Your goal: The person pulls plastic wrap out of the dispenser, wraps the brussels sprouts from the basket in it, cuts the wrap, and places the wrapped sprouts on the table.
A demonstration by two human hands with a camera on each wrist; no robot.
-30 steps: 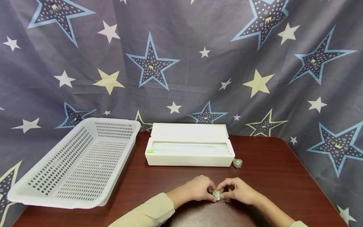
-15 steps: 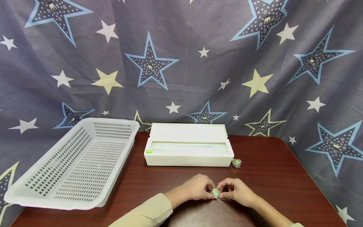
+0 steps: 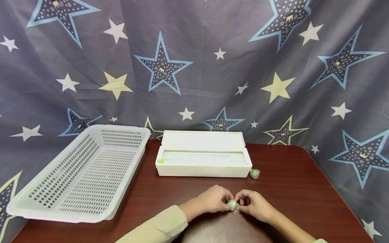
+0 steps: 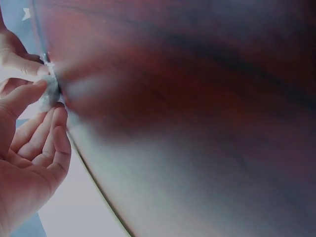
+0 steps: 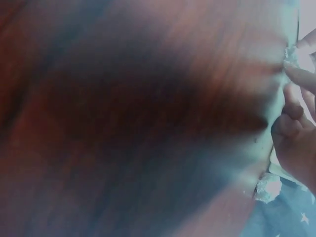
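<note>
Between my two hands, close above the near part of the table, is a small round green-and-white bundle [image 3: 233, 205] in crinkled clear film. My left hand [image 3: 214, 199] pinches it from the left; in the left wrist view the thumb lies on the bundle [image 4: 49, 94] and the fingertips sit at its other side. From the right, my right hand [image 3: 254, 205] pinches the bundle's edge, where a bit of loose film sticks out. Its thumb and forefinger are near the frame edge in the right wrist view. What lies inside the film is too small to tell.
A long white cling film box [image 3: 203, 171] with raised lid and a green tab stands at the back. Beside its right end sits another film-wrapped green bundle [image 3: 255, 173]. A white perforated basket [image 3: 113, 189] takes up the table's left. Behind hangs a star-patterned curtain [image 3: 200, 84].
The bundle has turned slightly between the fingers and shifted a little away from me. Loose film that stuck out to the right is now gathered near its lower edge.
</note>
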